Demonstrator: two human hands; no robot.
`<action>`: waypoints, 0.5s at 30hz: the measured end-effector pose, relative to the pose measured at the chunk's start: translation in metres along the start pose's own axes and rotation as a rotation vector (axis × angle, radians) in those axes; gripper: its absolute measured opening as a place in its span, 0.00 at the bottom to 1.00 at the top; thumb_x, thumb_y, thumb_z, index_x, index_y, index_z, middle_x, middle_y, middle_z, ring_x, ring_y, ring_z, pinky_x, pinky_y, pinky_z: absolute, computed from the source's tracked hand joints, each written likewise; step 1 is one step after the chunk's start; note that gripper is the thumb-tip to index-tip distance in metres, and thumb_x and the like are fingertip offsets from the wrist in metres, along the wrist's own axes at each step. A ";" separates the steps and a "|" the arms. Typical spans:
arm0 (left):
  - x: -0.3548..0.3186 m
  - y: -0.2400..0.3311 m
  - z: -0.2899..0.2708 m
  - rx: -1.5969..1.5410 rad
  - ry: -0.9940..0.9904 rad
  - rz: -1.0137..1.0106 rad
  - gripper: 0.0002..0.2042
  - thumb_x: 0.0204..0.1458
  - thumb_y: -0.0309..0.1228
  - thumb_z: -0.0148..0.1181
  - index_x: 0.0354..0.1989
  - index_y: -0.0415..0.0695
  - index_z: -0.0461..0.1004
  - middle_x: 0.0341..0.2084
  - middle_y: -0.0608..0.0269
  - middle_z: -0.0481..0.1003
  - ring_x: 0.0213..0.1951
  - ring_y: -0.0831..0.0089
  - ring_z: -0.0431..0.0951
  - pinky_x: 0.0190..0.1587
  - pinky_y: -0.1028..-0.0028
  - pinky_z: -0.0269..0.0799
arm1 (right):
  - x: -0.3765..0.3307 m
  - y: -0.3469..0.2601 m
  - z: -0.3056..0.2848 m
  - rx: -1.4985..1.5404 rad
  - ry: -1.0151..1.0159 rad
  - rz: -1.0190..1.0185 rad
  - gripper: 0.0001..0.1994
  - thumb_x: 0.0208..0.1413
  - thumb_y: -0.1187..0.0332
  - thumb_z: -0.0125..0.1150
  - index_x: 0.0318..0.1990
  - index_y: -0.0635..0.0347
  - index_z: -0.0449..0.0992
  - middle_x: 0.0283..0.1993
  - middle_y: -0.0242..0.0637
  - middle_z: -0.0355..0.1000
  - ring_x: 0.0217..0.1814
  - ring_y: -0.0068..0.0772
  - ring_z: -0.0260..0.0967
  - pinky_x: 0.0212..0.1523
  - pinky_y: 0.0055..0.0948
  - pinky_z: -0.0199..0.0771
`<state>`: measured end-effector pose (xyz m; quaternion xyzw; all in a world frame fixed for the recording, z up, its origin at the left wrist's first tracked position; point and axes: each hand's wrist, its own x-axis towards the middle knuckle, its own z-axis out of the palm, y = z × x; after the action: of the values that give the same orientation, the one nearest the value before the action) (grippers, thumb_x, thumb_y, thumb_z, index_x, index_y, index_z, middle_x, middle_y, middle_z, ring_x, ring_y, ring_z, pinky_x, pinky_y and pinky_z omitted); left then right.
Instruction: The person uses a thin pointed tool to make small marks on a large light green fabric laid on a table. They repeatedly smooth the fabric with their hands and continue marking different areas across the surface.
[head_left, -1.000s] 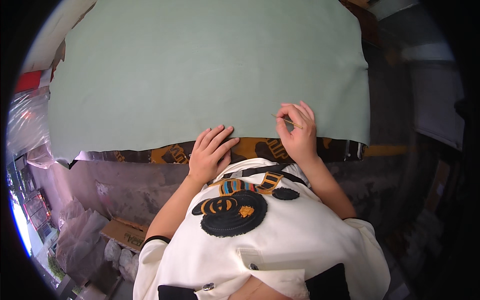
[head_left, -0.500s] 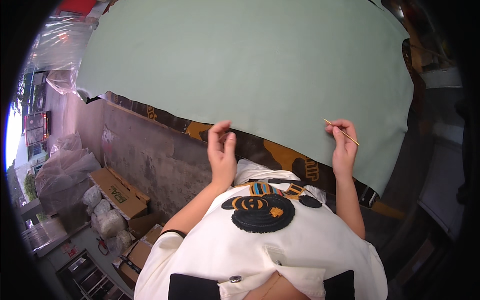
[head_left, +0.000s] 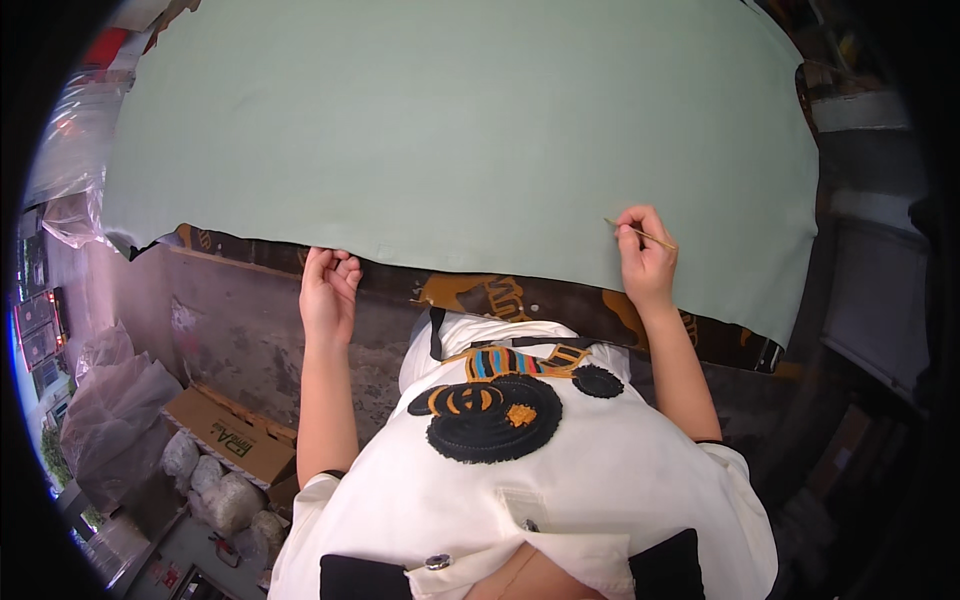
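A large pale green leather-like sheet with a dark underside lies spread over the table. At its near edge, left of my body, my left hand is palm up with its fingers curled closed at the rim. It appears to pinch the edge; the fingertips are partly hidden. Over the sheet's near right part, my right hand grips a thin gold-coloured stick between thumb and fingers, like a pen. The stick's tip points left, close above the green surface; I cannot tell whether it touches.
Below the sheet's near edge shows a dark brown board with yellow-orange printing. Clear plastic wrapping hangs at the far left. On the floor at left are a cardboard box, stuffed plastic bags and a crumpled plastic sheet.
My left hand has moved left from in front of my body to the sheet's edge, and its fingers have closed there. The right hand has shifted slightly left and farther over the sheet, still holding the stick.
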<state>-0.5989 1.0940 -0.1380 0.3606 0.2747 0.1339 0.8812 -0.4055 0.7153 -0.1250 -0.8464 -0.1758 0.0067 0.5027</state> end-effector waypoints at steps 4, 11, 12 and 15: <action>0.005 0.034 -0.004 0.134 0.244 0.028 0.19 0.67 0.26 0.35 0.65 0.40 0.58 0.61 0.48 0.65 0.58 0.58 0.71 0.61 0.63 0.70 | 0.002 0.001 0.000 0.055 0.029 0.091 0.04 0.58 0.71 0.52 0.33 0.62 0.70 0.25 0.30 0.66 0.24 0.20 0.60 0.27 0.23 0.62; 0.030 0.089 -0.042 -0.179 0.177 0.084 0.22 0.66 0.23 0.32 0.69 0.38 0.50 0.69 0.45 0.53 0.71 0.53 0.54 0.72 0.55 0.54 | 0.003 -0.044 0.038 0.344 0.107 0.251 0.04 0.63 0.74 0.48 0.38 0.61 0.71 0.32 0.30 0.70 0.31 0.18 0.65 0.32 0.19 0.66; 0.037 0.095 -0.053 -0.167 0.154 0.115 0.23 0.66 0.23 0.32 0.69 0.38 0.50 0.69 0.45 0.52 0.71 0.53 0.52 0.72 0.54 0.52 | 0.000 -0.055 0.059 0.391 0.108 0.242 0.04 0.64 0.74 0.49 0.39 0.61 0.71 0.32 0.31 0.70 0.32 0.19 0.66 0.33 0.19 0.67; 0.054 0.119 -0.086 0.235 0.341 0.287 0.22 0.66 0.24 0.33 0.69 0.35 0.52 0.67 0.48 0.57 0.64 0.56 0.65 0.67 0.59 0.65 | 0.002 -0.089 0.115 0.457 0.032 0.225 0.04 0.65 0.71 0.54 0.42 0.62 0.72 0.35 0.33 0.73 0.38 0.21 0.70 0.40 0.21 0.72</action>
<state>-0.6097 1.2497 -0.1256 0.4680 0.3789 0.2839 0.7462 -0.4510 0.8522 -0.1060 -0.7251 -0.0663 0.0886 0.6797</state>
